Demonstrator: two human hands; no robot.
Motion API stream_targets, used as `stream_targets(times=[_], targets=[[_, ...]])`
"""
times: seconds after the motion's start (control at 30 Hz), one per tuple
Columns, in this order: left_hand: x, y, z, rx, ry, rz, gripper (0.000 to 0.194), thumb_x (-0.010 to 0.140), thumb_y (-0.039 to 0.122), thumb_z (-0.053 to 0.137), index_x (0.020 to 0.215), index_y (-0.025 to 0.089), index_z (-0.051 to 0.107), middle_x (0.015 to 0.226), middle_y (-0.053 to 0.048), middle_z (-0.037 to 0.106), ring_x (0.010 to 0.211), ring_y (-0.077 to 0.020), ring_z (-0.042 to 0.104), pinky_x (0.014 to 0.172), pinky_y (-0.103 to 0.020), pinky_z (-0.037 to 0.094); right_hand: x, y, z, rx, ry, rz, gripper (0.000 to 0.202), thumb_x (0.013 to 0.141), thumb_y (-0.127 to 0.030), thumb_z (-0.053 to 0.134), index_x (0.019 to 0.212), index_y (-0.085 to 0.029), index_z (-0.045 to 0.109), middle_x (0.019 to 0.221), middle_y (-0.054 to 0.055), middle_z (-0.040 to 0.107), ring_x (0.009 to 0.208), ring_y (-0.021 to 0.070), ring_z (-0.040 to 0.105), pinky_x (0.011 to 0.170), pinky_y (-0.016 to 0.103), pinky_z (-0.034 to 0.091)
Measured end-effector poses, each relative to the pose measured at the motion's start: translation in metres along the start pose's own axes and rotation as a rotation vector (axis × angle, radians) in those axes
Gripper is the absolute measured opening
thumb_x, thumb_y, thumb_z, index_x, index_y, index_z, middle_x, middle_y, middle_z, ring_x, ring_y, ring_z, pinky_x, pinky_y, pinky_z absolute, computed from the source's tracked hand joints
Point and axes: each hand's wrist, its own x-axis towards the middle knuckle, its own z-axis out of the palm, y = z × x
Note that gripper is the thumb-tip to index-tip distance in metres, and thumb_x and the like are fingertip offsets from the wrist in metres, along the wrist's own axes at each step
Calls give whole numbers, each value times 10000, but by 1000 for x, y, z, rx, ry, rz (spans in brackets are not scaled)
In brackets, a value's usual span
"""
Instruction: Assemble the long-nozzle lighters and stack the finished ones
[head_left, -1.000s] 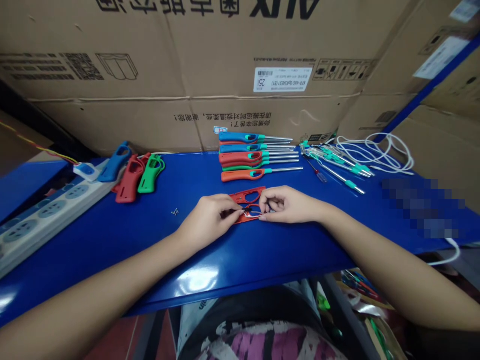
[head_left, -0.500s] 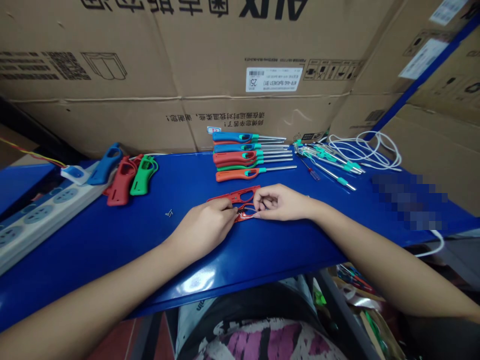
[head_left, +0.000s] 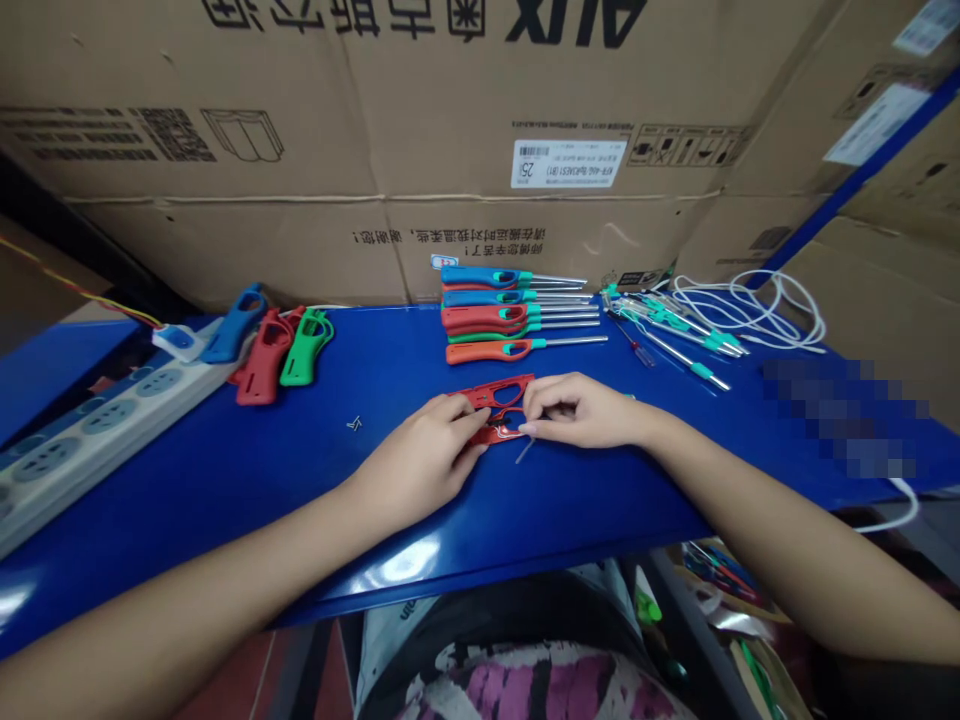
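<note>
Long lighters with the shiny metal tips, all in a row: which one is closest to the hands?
The orange lighter, at the near end of the row. The other lighters all lie behind it, closer to the cardboard.

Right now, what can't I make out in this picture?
All in the head view:
- The left end of the nearer red handle half: covered by the left hand.
- Whatever the right hand may be pinching: hidden by its curled fingers.
- The screws: too small to count surely.
- The dark thing at right: blurred into squares.
- The power strip's near end: cut off by the left edge.
</note>
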Motion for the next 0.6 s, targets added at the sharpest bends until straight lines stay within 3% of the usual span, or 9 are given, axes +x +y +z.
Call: stream_targets(times=[0.13,0.27,0.6], targets=[[2,-3,1,-86,29,-6,370,923,182,633,1289,125,633,1170,-139,667,1083,-275,633,961,-427,549,1,3,3,-106,64,100,182,894,-342,655,897,-165,694,691,-27,572,561,86,407,564,234,343],[3,-4,3,-139,36,-3,358,915,205,663,1266,135,651,1164,-131,672,1084,-273,632,960,-425,545,1,1,5,-179,77,91,131,899,-276,636,899,-172,715,753,-2,615,578,93,435,596,244,356],[3,-2,5,-28,-41,113,376,1025,247,456,1365,172,599,1056,-118,574,976,-243,554,884,-416,538,-4,-4,-3,-161,12,50,99,885,-250,655,936,-169,679,825,9,614,614,95,449,582,229,360]])
